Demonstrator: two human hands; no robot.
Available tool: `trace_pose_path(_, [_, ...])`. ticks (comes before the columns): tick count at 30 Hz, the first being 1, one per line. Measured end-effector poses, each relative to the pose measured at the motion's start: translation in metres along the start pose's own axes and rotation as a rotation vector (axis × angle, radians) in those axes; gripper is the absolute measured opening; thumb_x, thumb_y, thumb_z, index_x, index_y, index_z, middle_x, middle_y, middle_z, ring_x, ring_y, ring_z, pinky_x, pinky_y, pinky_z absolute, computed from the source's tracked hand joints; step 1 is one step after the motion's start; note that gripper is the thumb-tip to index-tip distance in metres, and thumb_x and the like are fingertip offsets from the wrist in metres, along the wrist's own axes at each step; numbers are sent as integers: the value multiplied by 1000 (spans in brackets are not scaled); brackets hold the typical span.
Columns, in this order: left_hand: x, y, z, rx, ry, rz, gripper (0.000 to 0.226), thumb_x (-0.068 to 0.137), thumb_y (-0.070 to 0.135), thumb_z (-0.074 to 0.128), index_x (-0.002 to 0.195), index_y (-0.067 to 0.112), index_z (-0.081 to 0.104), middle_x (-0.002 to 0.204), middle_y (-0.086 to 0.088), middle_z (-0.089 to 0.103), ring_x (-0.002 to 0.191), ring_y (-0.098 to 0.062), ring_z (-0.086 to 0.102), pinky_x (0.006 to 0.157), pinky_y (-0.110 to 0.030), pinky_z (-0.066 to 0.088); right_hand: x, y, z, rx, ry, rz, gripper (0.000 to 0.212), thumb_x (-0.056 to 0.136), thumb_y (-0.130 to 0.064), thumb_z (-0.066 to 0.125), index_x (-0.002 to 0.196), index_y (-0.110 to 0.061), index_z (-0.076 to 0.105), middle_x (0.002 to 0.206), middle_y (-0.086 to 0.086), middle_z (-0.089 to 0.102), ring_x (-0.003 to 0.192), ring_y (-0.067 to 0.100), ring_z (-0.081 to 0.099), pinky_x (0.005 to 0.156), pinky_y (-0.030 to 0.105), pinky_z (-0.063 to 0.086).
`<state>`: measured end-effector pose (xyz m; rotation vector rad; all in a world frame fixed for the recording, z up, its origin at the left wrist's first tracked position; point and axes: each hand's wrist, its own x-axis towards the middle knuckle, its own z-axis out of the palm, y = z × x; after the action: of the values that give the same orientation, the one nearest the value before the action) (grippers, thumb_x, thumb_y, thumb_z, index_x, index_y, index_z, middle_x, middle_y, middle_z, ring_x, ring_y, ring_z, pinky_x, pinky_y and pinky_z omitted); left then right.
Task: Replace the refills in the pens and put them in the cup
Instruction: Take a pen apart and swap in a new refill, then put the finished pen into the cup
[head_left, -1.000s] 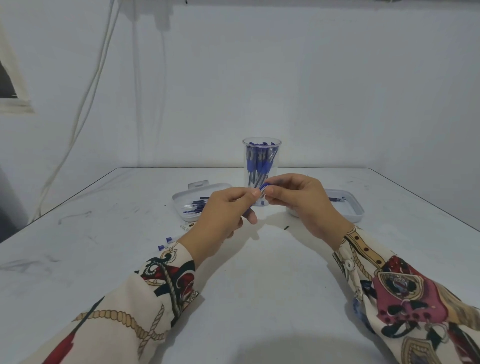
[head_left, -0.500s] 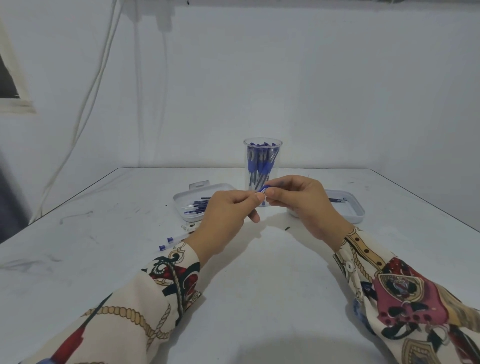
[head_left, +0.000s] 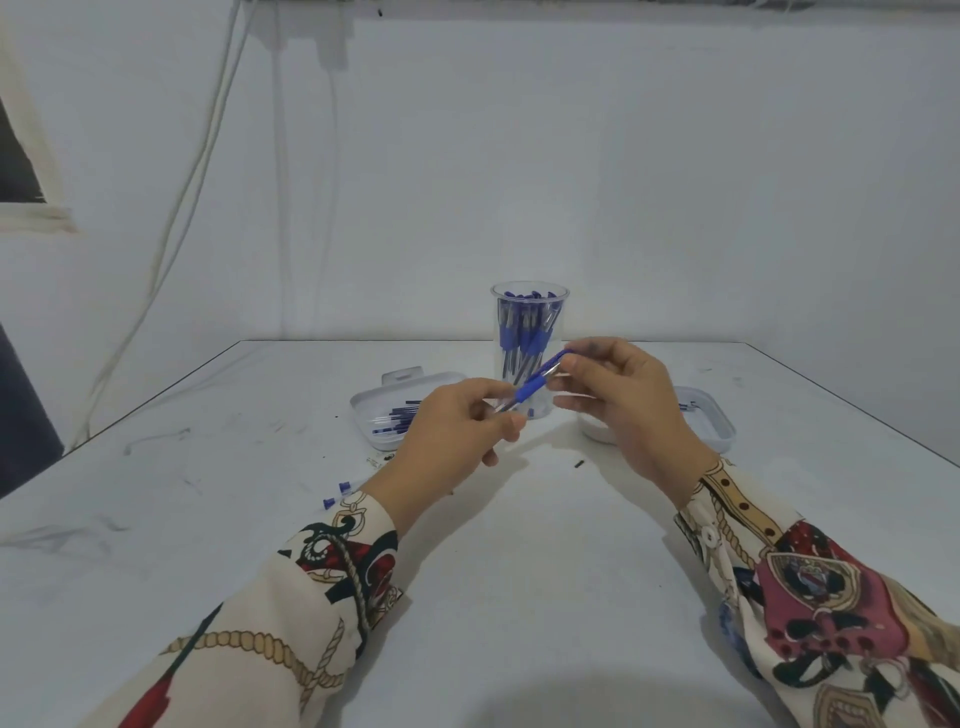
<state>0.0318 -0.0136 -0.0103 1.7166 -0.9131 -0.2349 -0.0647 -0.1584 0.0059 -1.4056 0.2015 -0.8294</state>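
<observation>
**A:** Where is the pen, and who has it?

**B:** Both hands hold one pen (head_left: 535, 387) above the table (head_left: 519, 571), just in front of the cup (head_left: 530, 351). The left hand (head_left: 452, 421) pinches the lower, clear end between thumb and fingertips. The right hand (head_left: 618, 400) pinches the upper end, its other fingers loosely curled. The pen slants up to the right.

**A:** How will it likely handle?

**B:** It looks light, thin and stiff, of smooth plastic that could slip. The blue grip sleeve at its middle seems the surest place to hold; the fine tip and the refill inside would probably bend if forced.

**A:** What else, from left to right?

**B:** Two small blue-ended pieces (head_left: 337, 494) lie near the left sleeve (head_left: 291, 613). Farther off, a white tray (head_left: 363, 410) holds thin blue refills (head_left: 397, 418). The clear cup at centre already stands full of blue pens. A second white tray (head_left: 719, 421) sits at the right.

**A:** What cannot be made out?

**B:** The pen's two ends vanish under the fingers, so whether its refill is seated is unclear. The right hand covers most of the right tray. A tiny dark speck (head_left: 578, 463) on the table is too small to identify.
</observation>
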Motion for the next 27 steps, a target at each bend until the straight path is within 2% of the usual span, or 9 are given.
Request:
trace_pose_path(5, [13,-10,-3,-57,109,-27,27,84,14,65,110,20,61,76,0,66,61,-13,61,57,-26,54,16,-22,-9,135,252,-124,9,89,-1,61,92,-9,62,84,10,67,70,19,68,62,27,57])
trace_pose_path(7, [22,-10,-5,-63,174,-24,38,84,15,65,120,23,54,89,1,65,77,-9,62,69,-20,51,26,-33,-11,204,361,-180,9,90,-1,61,94,-9,60,89,11,66,71,18,68,64,26,56])
trace_pose_path(9, [36,-6,-8,-42,224,-28,49,84,18,66,130,21,48,104,1,61,94,-12,59,82,-25,48,38,-43,-11,225,471,-230,10,91,-2,60,100,-8,59,92,10,65,74,17,68,66,25,57])
trace_pose_path(13, [67,6,-6,-25,232,-48,62,84,25,67,138,18,38,125,-5,51,107,-15,49,85,-26,39,68,-53,-4,104,598,-340,11,91,-6,60,101,-11,58,94,6,65,78,15,70,65,22,55])
trace_pose_path(17, [90,13,6,-84,142,-66,78,82,27,71,145,18,26,143,-12,38,126,-23,42,94,-32,39,89,-47,9,-122,547,-384,12,90,-8,58,93,-19,57,94,3,63,84,23,68,67,30,58])
trace_pose_path(20, [100,12,15,-89,123,-58,81,81,28,71,145,17,23,144,-11,38,130,-23,39,99,-34,38,100,-36,17,-297,444,-351,12,89,-12,58,94,-23,56,89,0,65,84,21,68,74,37,58])
trace_pose_path(24, [105,7,21,-128,159,-20,62,82,24,70,135,17,39,128,-6,54,109,-17,52,83,-27,42,107,-26,24,-533,312,-350,11,88,-15,58,99,-18,60,88,-2,66,75,5,60,62,12,46])
trace_pose_path(25, [105,6,21,-137,168,-14,60,82,24,70,133,18,41,124,-5,56,108,-17,54,80,-25,43,108,-24,25,-603,283,-345,11,88,-16,58,98,-18,61,88,-3,66,74,3,59,62,12,46])
trace_pose_path(27, [106,3,21,-143,175,-3,58,81,24,71,131,18,43,120,-4,57,106,-17,55,74,-22,43,111,-18,26,-739,234,-319,10,87,-20,58,96,-21,63,86,-6,66,78,9,61,73,27,51])
